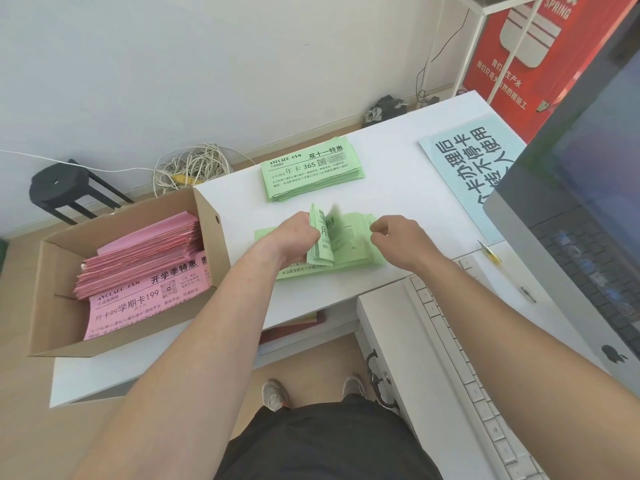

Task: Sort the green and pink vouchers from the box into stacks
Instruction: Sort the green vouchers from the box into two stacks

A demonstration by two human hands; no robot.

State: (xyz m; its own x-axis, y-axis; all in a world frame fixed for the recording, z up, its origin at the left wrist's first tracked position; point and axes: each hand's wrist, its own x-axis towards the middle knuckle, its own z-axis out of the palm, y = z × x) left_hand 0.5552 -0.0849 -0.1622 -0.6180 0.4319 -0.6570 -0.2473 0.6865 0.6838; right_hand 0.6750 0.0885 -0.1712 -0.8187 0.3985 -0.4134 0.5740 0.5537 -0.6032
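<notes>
A neat stack of green vouchers (311,169) lies on the white desk (398,202) toward the far side. Nearer to me lies a second, looser pile of green vouchers (349,251). My left hand (294,237) grips a bent-up bundle of these vouchers at their left edge, and the sheets are blurred as they flip. My right hand (394,235) hovers at the pile's right side with its fingers curled; whether it pinches a sheet is unclear. Pink vouchers (145,271) fill the cardboard box (52,323) at the left.
A white keyboard (460,375) and a computer monitor (588,202) stand at the right. A light blue printed sheet (467,168) and a pen (490,252) lie near the monitor. On the floor beyond the desk are a black stool (62,185) and tangled cables (194,166).
</notes>
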